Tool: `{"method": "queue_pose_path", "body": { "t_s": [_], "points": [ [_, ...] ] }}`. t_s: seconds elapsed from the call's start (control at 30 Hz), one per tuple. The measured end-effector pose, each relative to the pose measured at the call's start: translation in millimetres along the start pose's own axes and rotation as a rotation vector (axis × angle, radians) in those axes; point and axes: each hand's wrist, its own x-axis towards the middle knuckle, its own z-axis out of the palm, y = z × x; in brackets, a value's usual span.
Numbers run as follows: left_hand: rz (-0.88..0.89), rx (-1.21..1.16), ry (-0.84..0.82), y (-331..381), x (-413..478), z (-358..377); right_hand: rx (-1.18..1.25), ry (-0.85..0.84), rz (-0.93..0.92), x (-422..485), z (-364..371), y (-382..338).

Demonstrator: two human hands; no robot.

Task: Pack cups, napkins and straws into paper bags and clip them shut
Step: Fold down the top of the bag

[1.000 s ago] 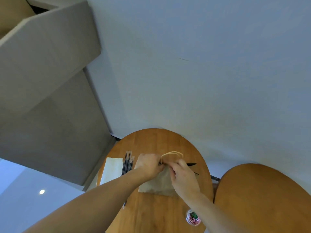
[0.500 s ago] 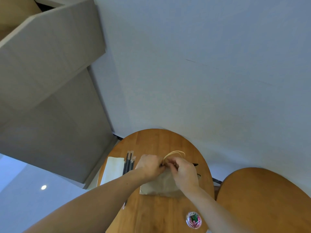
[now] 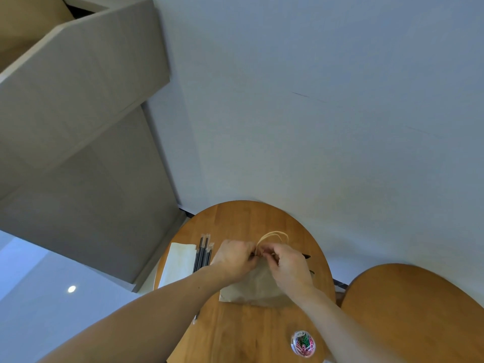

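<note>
Pinching the top of the bag (image 3: 251, 286), your left hand (image 3: 233, 260) and right hand (image 3: 290, 268) meet with curled fingers at its mouth. They cover that edge so fully that you cannot tell whether a clip sits between them. What the bag holds is hidden too. The bag is creased brown paper, lying in the middle of the table (image 3: 246, 218), with pale cord handles (image 3: 272, 235) looping out beyond your knuckles. Two thin dark tips (image 3: 307, 256) poke out past your right hand, too small to name. Just left of the bag lie black straws (image 3: 203, 254) in clear sleeves, their near ends under your forearm, and beside them white folded napkins (image 3: 178, 263). Near the table's front edge stands a small clear round tub (image 3: 293, 337) of coloured clips (image 3: 305, 345). The table is round, warm wood. A second table (image 3: 419, 310) is cut off at right.
</note>
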Motion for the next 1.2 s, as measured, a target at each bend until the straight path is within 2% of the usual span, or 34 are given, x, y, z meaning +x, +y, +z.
{"method": "queue_pose_path", "body": {
  "t_s": [0.2, 0.4, 0.53, 0.73, 1.2],
  "points": [
    [0.021, 0.051, -0.003, 3.3, -1.8, -1.9, -0.107, -0.065, -0.041, 5.0, -4.6, 1.1],
    [0.037, 0.033, -0.018, 2.9, -2.2, -5.0, -0.226, -0.122, -0.185, 7.8, -5.4, 1.8],
    [0.043, 0.014, -0.013, 1.6, -1.3, -4.1, -0.253, -0.110, -0.225, 8.0, -6.0, 6.2],
    [0.051, -0.019, 0.009, 0.2, -1.8, -1.1, -0.227, -0.099, -0.173, 6.3, -3.2, 11.0],
    [0.031, -0.052, 0.063, 6.6, -4.8, 3.8, -0.398, -0.282, 0.004, 16.6, -3.8, 3.5]
  ]
}}
